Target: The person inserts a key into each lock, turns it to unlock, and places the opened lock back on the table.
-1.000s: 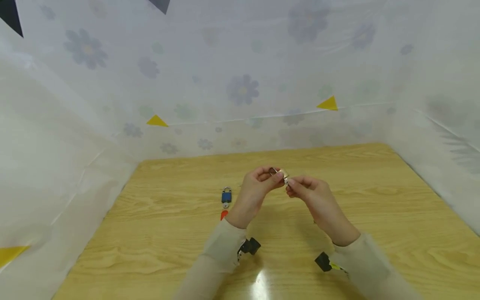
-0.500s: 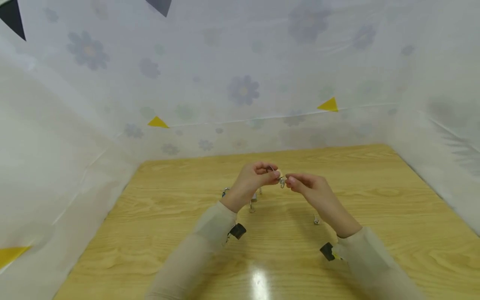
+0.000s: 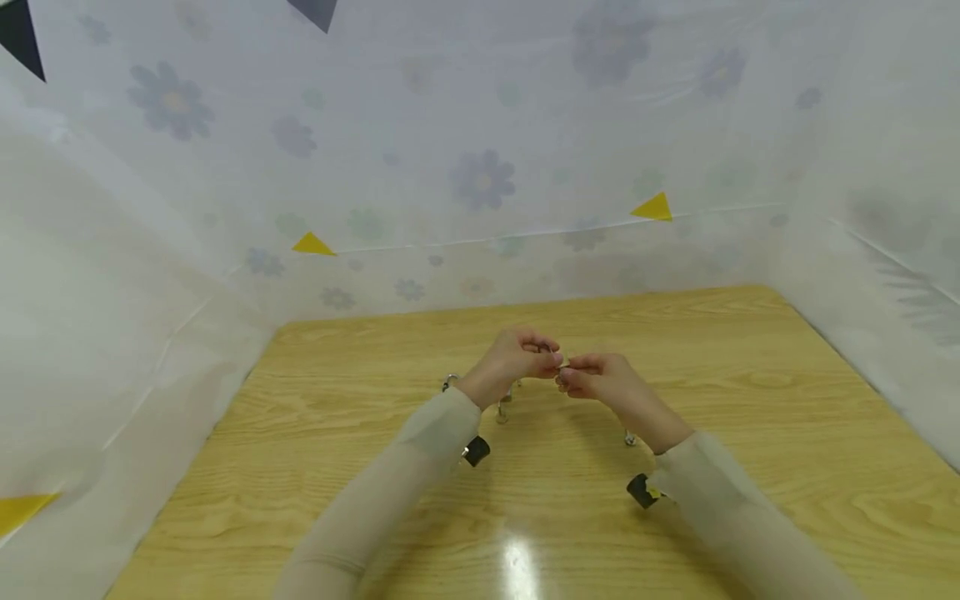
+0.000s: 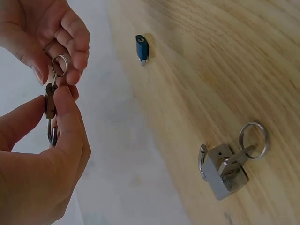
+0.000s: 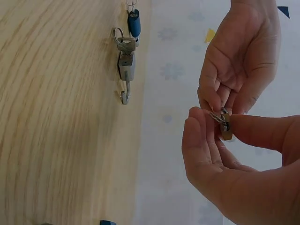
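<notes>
White floral sheeting walls in your wooden table [image 3: 360,467] on three sides. Above its middle your left hand [image 3: 510,362] pinches a small brass padlock [image 4: 49,101] between thumb and forefinger: a dull bronze body with a steel shackle [image 4: 51,135] looping out of it, seen edge-on, so you cannot read its face. Just right of the padlock, your right hand [image 3: 600,382] pinches the key ring [image 4: 59,64] with curled fingers, the ring touching the padlock's end. Whether a key sits in the lock is hidden by your fingertips.

Left of the padlock and down on the table lies a blue padlock [image 4: 141,47], mostly hidden behind your left wrist in the head view. A silver padlock [image 4: 220,169] with its key and ring lies on the table just under your left hand. Right of it, below your right wrist, a small metal piece [image 3: 630,438] shows, too small to tell.
</notes>
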